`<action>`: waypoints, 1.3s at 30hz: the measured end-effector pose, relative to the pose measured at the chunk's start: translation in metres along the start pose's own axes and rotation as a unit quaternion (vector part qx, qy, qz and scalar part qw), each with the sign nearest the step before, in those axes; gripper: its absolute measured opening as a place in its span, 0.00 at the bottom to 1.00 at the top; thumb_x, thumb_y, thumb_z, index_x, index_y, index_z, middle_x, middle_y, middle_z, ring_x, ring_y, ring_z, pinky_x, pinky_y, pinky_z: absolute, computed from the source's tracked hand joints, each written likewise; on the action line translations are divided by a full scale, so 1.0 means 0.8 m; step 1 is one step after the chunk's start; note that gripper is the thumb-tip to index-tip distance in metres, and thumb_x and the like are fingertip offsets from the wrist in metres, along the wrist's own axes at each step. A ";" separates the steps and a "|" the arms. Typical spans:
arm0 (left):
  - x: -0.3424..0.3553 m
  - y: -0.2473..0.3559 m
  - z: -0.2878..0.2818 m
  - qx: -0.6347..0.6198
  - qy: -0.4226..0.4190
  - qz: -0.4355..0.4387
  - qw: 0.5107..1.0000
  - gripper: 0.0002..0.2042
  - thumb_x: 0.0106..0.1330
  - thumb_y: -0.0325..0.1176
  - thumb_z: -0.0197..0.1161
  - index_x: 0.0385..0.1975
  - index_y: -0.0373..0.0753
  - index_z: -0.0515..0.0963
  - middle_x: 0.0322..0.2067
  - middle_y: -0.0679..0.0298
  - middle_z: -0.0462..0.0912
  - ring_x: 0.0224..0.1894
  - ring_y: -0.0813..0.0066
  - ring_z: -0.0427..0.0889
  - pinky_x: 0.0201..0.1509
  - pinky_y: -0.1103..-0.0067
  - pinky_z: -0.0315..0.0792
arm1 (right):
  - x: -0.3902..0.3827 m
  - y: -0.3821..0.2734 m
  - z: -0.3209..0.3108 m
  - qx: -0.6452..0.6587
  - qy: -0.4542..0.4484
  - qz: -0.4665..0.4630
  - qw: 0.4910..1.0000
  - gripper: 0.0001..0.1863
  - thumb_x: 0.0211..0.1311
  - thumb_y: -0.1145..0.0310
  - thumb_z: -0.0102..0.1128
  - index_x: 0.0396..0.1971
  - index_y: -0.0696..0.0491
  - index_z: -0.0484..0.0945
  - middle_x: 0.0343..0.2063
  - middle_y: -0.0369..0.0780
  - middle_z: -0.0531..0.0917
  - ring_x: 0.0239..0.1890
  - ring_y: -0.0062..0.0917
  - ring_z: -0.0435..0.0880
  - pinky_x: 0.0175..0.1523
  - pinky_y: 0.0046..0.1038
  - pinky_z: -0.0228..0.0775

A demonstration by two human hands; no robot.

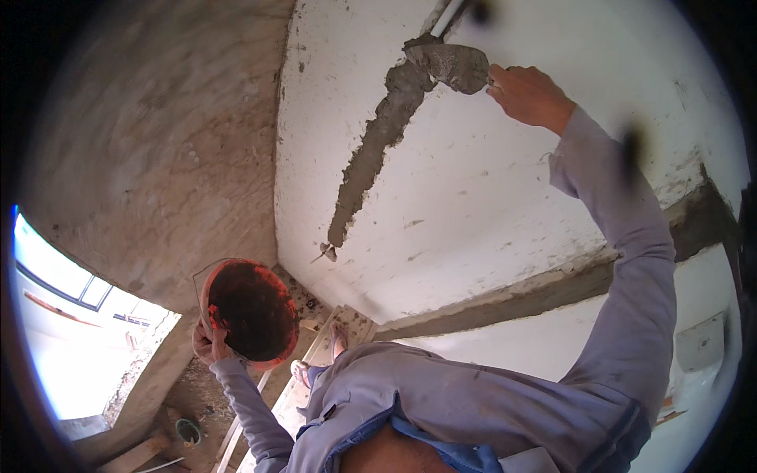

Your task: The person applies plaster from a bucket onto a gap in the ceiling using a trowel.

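Observation:
My right hand [532,96] is closed round the handle of a trowel [464,68], whose blade is coated in grey mortar. The blade lies against the white wall [489,181], at the upper end of a rough mortar strip [371,158] that slants down to the left. Just above the blade a white pipe [448,17] shows in a groove. Lower left, my left hand [210,343] grips the edge of an orange-red bucket [290,296], tilted so its dark inside faces me. How much the bucket holds is too dark to tell.
My feet in sandals [300,372] stand on a wooden plank [317,355] above a littered floor. A brown rough-plastered wall [173,142] meets the white one at the left. Beyond is a bright window opening [71,339]. A small container [188,430] sits on the floor below.

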State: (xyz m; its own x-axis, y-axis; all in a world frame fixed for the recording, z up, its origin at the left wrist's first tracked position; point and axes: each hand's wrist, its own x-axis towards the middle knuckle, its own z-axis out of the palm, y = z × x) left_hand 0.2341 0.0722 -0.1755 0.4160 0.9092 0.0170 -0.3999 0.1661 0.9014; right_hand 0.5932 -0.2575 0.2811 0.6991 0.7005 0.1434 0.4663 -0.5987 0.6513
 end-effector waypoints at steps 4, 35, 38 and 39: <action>-0.010 0.003 -0.008 -0.038 -0.037 0.058 0.997 0.17 0.48 0.21 0.63 0.13 0.44 0.59 0.25 0.69 0.72 0.26 0.85 0.67 0.32 0.88 0.65 | 0.004 -0.024 -0.033 -0.031 -0.009 0.079 0.996 0.14 0.64 0.60 0.46 0.43 0.54 0.69 0.31 0.48 0.80 0.38 0.44 0.79 0.45 0.43 0.70; 0.003 -0.035 -0.152 0.093 0.026 0.046 0.994 0.12 0.45 0.22 0.57 0.15 0.43 0.59 0.28 0.66 0.73 0.27 0.85 0.65 0.30 0.87 0.62 | 0.021 -0.049 0.031 -0.079 0.025 -0.050 0.995 0.08 0.60 0.67 0.49 0.34 0.56 0.70 0.29 0.44 0.77 0.31 0.38 0.81 0.36 0.37 0.74; 0.012 -0.041 -0.141 0.132 0.011 0.036 0.991 0.13 0.45 0.22 0.58 0.15 0.43 0.59 0.29 0.66 0.73 0.27 0.84 0.66 0.31 0.87 0.63 | 0.052 -0.036 0.033 -0.102 0.000 -0.010 0.995 0.07 0.61 0.70 0.45 0.34 0.57 0.70 0.29 0.46 0.79 0.33 0.39 0.81 0.37 0.38 0.74; 0.017 -0.041 -0.126 0.102 0.014 0.039 0.994 0.13 0.45 0.22 0.58 0.15 0.43 0.59 0.29 0.66 0.73 0.27 0.84 0.66 0.31 0.87 0.63 | 0.058 -0.023 0.028 -0.103 0.000 -0.002 0.995 0.07 0.61 0.71 0.44 0.34 0.57 0.70 0.29 0.48 0.79 0.33 0.40 0.81 0.37 0.39 0.74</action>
State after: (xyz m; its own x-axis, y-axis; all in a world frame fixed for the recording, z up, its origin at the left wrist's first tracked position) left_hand 0.1706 0.1178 -0.2487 0.3656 0.9274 0.0796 -0.2548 0.0175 0.9668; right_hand 0.6293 -0.2228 0.2593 0.6983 0.7019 0.1404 0.3482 -0.5044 0.7901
